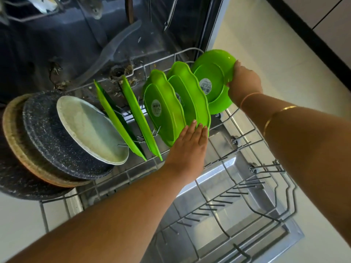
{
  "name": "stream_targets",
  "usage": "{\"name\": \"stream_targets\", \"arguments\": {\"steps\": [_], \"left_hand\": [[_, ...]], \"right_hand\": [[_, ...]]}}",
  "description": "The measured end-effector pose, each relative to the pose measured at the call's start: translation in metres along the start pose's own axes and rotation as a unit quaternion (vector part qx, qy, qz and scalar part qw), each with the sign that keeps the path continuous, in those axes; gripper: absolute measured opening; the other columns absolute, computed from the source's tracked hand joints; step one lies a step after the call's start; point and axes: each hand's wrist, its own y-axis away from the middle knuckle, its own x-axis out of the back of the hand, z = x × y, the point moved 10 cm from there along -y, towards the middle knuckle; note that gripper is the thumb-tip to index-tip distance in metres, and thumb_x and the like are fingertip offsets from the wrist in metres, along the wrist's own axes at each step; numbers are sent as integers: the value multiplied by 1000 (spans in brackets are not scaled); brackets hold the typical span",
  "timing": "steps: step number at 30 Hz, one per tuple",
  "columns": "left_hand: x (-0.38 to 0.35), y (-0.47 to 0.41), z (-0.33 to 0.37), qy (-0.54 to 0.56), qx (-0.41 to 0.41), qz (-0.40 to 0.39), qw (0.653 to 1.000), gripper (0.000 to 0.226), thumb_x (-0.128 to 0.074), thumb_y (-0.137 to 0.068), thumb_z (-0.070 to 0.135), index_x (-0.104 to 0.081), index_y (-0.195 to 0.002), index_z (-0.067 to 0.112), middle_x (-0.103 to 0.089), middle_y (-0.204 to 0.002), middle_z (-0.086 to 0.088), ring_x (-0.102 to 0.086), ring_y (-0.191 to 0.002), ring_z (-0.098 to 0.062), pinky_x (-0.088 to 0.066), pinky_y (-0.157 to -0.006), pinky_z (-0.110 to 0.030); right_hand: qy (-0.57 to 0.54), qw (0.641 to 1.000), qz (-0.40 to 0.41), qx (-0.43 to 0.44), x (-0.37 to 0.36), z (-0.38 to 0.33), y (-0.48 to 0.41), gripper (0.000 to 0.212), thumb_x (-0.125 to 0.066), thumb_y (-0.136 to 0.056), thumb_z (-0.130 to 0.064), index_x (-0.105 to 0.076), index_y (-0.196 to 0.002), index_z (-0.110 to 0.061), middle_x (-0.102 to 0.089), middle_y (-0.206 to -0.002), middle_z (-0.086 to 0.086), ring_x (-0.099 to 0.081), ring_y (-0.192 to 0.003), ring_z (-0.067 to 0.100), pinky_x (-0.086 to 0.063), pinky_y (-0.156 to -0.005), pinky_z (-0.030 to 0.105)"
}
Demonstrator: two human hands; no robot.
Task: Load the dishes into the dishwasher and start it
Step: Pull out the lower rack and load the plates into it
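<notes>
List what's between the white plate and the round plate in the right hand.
Head view: edge-on green plates, then two scalloped green plates, before the round green plate.

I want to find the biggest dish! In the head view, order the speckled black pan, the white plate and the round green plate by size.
1. speckled black pan, plainly largest.
2. white plate.
3. round green plate in the right hand; the wide-angle lens makes second and third unsure.

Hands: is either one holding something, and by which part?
The right hand grips the round green plate by its rim. The left hand holds nothing; its straight fingers rest against a scalloped green plate's lower edge.
</notes>
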Motion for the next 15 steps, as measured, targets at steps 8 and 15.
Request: {"name": "stream_targets", "arguments": {"steps": [8,15], "left_hand": [[28,11,-18,-11,37,10,999,64,-34,-99,19,4,-149,3,3,-158,-13,11,-145,-28,9,-115,-35],[79,46,-36,-20,94,-3,995,68,-36,-97,20,5,-148,2,4,-158,-14,10,-145,-30,8,-116,-38]], "right_hand": [[39,993,-108,2,-14,0,16,96,-58,-85,-2,15,-149,-9,14,-158,7,-14,-143,36,-27,-111,51],[54,990,-62,111,4,-65,97,68,-34,-95,-9,8,-147,1,14,-154,25,0,-145,36,-17,-116,46]]}}
